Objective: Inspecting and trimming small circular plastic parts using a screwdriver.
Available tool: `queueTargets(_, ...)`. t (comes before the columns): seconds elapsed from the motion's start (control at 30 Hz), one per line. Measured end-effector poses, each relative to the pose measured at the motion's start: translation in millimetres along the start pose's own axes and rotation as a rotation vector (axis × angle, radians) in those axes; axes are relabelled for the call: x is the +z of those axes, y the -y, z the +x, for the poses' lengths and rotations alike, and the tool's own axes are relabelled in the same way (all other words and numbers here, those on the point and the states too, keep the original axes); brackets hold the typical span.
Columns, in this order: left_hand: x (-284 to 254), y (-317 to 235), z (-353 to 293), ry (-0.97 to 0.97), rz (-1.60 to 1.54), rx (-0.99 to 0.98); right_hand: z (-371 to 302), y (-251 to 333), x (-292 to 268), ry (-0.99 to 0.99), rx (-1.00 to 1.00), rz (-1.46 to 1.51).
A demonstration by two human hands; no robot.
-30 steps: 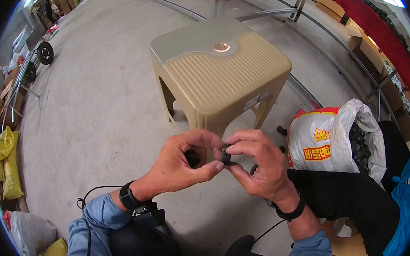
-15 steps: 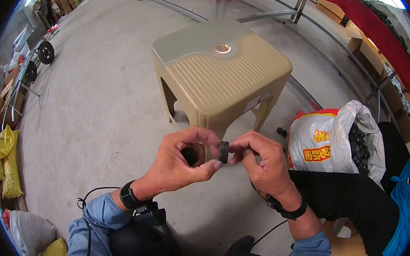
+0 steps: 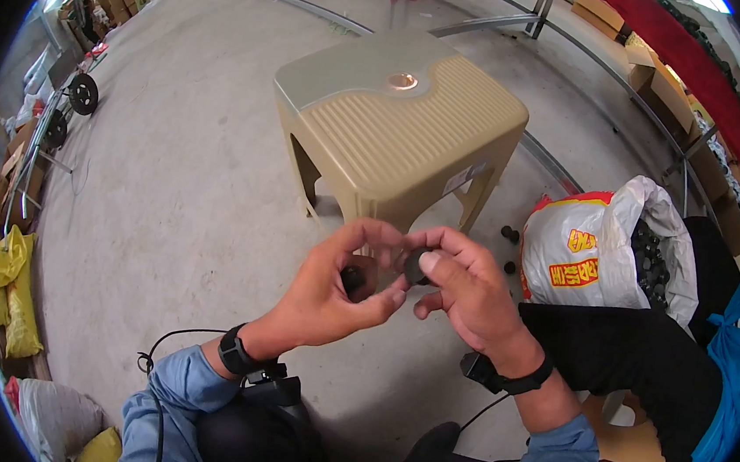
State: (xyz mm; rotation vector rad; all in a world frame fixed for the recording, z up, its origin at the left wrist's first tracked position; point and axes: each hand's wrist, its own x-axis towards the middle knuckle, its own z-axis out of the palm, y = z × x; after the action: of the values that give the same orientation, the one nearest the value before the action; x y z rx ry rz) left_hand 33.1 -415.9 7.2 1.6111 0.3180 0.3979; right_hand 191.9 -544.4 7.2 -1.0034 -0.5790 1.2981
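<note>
Small black disc (image 3: 414,266), round and matte, looks like rubber or plastic, is pinched between the right hand (image 3: 461,292)'s thumb and fingers, edge-on so I can't make out much of its face. Right next to it, touching or nearly so, the left hand (image 3: 338,294) is curled around a second dark round piece (image 3: 353,280), tucked in against the palm with thumb and fingertips closing toward the right hand's. So both hands are pressed close together, each pinching its own little black part, roughly at chest height over bare concrete floor (image 3: 171,196).

Just beyond the hands sits a beige plastic stool (image 3: 397,128), ribbed top, smooth corner, squared legs, with a small coppery round spot in the middle. Off to the right of the right hand there's a crinkly white plastic sack (image 3: 597,251) with red and yellow print, open at the top and stuffed with more dark round pieces. Both wrists wear black bands, sleeves are blue denim-ish.
</note>
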Motion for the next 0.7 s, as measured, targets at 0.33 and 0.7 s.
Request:
queueTargets(0.33, -4.3, 5.5, 3.2, 0.183, -0.518, -0.145, -4.4, -3.8, 21.1, -0.064, -0.525, -0.982)
queueTargets(0.7, -7.0, -0.1, -1.7, 0.187, -0.417, -0.058, -5.5, -6.3, 18.1, -0.06, -0.702, -1.105)
